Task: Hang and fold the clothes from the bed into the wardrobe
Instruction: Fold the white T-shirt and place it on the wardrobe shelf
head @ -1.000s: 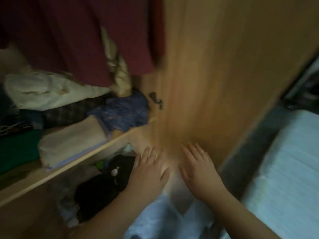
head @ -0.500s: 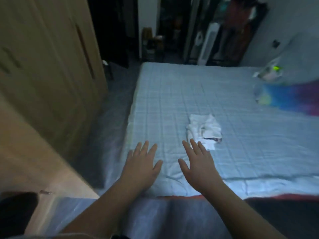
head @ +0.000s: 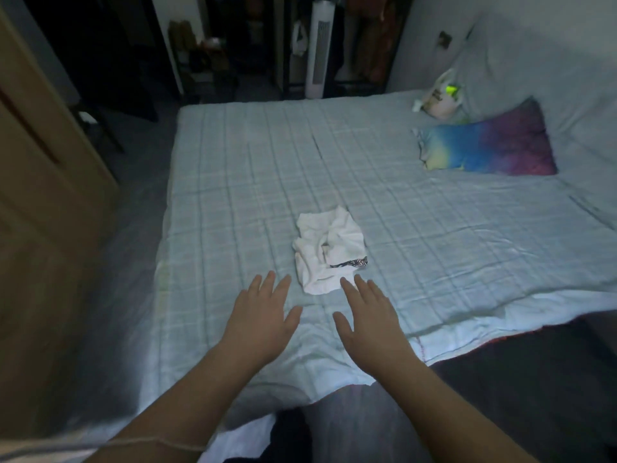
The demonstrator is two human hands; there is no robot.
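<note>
From the head camera, a crumpled white garment lies on the bed, near the middle of the pale checked sheet and a little toward the near edge. It is bunched into soft folds, with a narrow dark patterned trim showing at its lower right edge.

Both arms reach out over the near part of the bed. The left hand is palm down just left of the garment, its fingers straight, slightly apart and holding nothing. The right hand is also flat and empty, fingers spread, with the index tip at the garment's near edge; I cannot tell whether it touches.

A rainbow-dyed pillow lies at the far right. The wooden wardrobe stands at the left.
</note>
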